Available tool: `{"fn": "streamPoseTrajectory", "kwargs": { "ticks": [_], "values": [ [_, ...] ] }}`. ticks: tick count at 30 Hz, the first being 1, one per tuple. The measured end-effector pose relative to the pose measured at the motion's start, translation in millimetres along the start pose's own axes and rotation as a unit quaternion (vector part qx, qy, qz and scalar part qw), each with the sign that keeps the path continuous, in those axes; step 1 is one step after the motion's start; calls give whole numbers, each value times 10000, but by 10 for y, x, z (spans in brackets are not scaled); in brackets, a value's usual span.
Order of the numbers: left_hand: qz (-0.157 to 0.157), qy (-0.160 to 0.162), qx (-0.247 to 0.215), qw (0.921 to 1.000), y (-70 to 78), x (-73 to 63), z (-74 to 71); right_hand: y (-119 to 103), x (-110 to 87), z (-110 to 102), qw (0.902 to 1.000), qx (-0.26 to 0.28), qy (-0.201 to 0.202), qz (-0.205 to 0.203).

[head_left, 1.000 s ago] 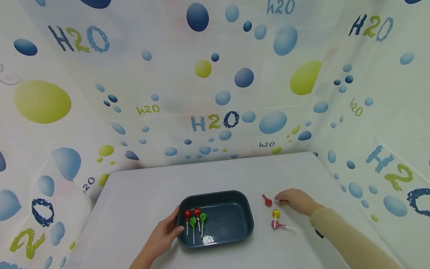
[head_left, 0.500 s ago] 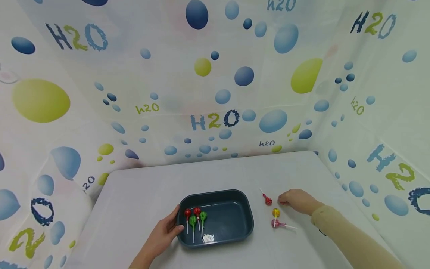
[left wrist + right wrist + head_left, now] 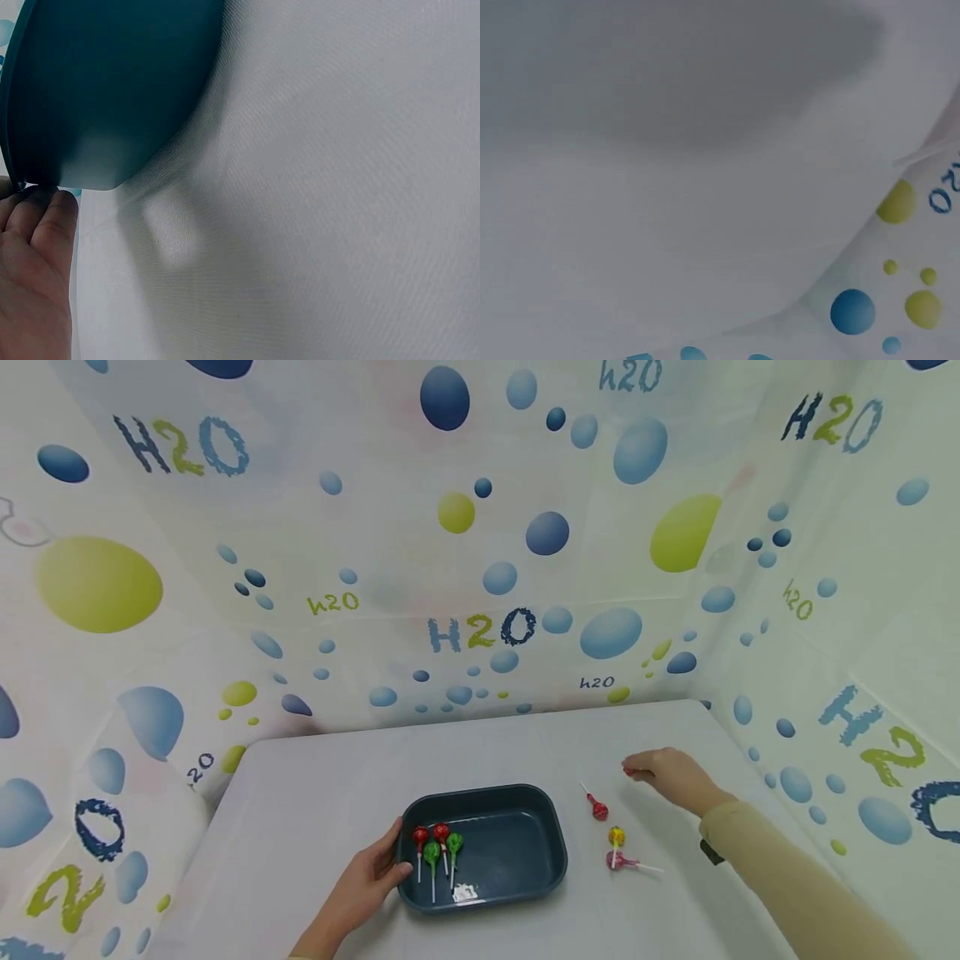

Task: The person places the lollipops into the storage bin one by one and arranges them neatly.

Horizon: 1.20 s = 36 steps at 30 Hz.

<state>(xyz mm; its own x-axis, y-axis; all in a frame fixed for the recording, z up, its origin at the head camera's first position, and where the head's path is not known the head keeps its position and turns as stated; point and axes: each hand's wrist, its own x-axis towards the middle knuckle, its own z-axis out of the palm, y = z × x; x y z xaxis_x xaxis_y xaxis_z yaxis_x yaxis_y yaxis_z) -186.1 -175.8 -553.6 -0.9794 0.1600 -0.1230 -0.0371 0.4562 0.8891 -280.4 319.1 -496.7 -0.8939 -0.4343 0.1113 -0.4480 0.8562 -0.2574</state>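
Note:
My left hand [image 3: 365,878] grips the left end of a dark blue-green tray [image 3: 517,900], its thumb over the rim and its fingers against the outer wall. In the left wrist view, fingertips [image 3: 56,217] touch the tray's outer side [image 3: 112,90]. Two red lollipops [image 3: 421,835] and two green lollipops [image 3: 431,853] lie in the tray's left part. Above the table, my right hand [image 3: 678,778] pinches a red lollipop [image 3: 629,771], mostly hidden by the fingers. A white stick [image 3: 922,154] shows in the right wrist view.
Right of the tray lie a red lollipop [image 3: 599,810], a yellow lollipop [image 3: 617,837] and a pink lollipop [image 3: 617,861]; the yellow one's stick crosses the pink one. A white cloth covers the table [image 3: 480,752]. Bubble-patterned curtains [image 3: 390,552] stand behind and at both sides.
My right hand has picked the red lollipop up off the table and moved up and slightly away with it. The left hand and the tray have stayed put.

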Motion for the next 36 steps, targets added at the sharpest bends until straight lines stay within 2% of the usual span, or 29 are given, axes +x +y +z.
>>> {"fn": "streamPoseTrajectory", "kwargs": {
  "ticks": [3, 7, 9, 12, 18, 23, 27, 31, 36],
  "values": [
    [10, -4, -24, 10000, -7, 3, -6, -23, 86, -212, 9976, 256, 594, 234],
    [13, -1, -42, 10000, -16, 7, -13, -95, 156, -481, 9871, 707, 1309, 595],
    [3, 1, -26, 10000, -20, 6, -14, -136, 173, -580, 9808, 879, 1572, 743],
    [-24, 7, -12, 10000, -23, 3, -14, -183, 184, -673, 9745, 1027, 1763, 929],
    [-63, 1, 39, 10000, -15, -10, -13, -247, 208, -690, 9682, 1368, 1754, 1149],
    [-86, 0, 30, 10000, -9, -15, -19, -379, 286, -615, 9655, 1694, 1703, 1006],
    [-80, -3, 25, 10000, -11, -14, -21, -558, 389, -523, 9640, 1940, 1617, 829],
    [-48, 5, -13, 10000, -8, -11, -15, -783, 511, -392, 9623, 2228, 1367, 750],
    [-1, -9, -4, 10000, -4, -10, -2, -1100, 667, -159, 9633, 2457, 1005, 403]
  ]
}}
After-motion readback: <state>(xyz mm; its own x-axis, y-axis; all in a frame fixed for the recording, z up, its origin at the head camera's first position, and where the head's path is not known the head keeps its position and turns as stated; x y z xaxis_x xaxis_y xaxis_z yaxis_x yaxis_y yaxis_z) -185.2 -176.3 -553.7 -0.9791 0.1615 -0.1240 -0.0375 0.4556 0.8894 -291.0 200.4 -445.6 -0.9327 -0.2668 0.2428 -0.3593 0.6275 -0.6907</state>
